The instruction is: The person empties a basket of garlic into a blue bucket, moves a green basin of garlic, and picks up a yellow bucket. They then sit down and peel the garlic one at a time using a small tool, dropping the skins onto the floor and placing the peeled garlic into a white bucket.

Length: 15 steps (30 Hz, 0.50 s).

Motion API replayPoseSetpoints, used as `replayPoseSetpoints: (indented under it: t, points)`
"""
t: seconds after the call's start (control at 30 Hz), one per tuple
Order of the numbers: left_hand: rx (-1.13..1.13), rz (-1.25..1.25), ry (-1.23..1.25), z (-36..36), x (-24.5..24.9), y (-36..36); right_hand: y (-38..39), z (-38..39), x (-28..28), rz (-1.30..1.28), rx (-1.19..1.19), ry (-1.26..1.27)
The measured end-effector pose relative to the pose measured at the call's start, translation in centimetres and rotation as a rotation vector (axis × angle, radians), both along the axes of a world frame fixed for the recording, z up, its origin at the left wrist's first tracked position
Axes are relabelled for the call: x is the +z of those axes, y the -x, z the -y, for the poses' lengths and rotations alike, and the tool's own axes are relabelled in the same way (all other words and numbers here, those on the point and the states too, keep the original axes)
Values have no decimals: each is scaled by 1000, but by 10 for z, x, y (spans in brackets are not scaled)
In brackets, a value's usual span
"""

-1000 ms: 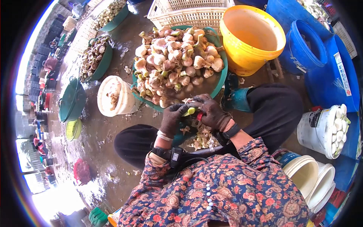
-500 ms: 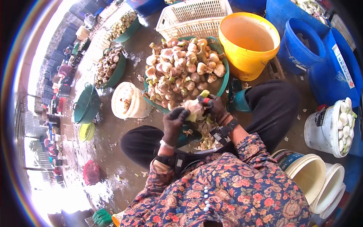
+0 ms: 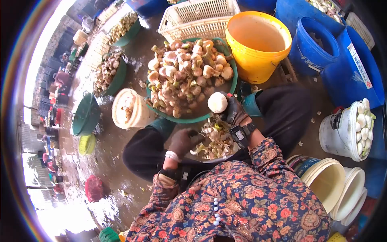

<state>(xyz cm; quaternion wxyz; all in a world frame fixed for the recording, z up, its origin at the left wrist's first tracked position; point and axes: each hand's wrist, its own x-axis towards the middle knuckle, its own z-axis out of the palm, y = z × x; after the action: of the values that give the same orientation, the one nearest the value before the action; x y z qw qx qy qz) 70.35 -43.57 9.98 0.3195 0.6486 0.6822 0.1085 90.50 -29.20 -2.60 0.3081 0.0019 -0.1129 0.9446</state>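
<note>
My right hand [image 3: 235, 113], in a dark glove, is closed around a smooth white peeled garlic bulb [image 3: 217, 102]. Something small and red shows at its fingers, too little of it to name. My left hand [image 3: 183, 142], gloved too, hangs lower with fingers apart, beside a heap of garlic skins [image 3: 215, 141] between my legs. In front stands a green tub [image 3: 177, 119] piled high with unpeeled garlic bulbs [image 3: 185, 74], just beyond the peeled bulb.
A yellow bucket [image 3: 258, 48] and a white crate [image 3: 197, 18] stand behind the tub. To the left is a white bucket [image 3: 141, 113] with scraps inside. On the right, a white bucket [image 3: 336, 131] holds peeled bulbs, near blue barrels [image 3: 314, 48] and stacked pails [image 3: 328, 183].
The bulb's outer skin and stalk have come off, leaving it white in my right hand. My left hand has let go and moved down toward the skins. The view has shifted slightly.
</note>
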Motion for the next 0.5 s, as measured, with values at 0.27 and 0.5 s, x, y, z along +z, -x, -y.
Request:
replayPoseSetpoints:
  t: [0.27,0.5]
  points:
    - [504,-306,-82,-50,-93,60,16,6,63,615,-613,168]
    - [491,-485,-220,-97,-149,81,4,-13,95,640,-544,-151]
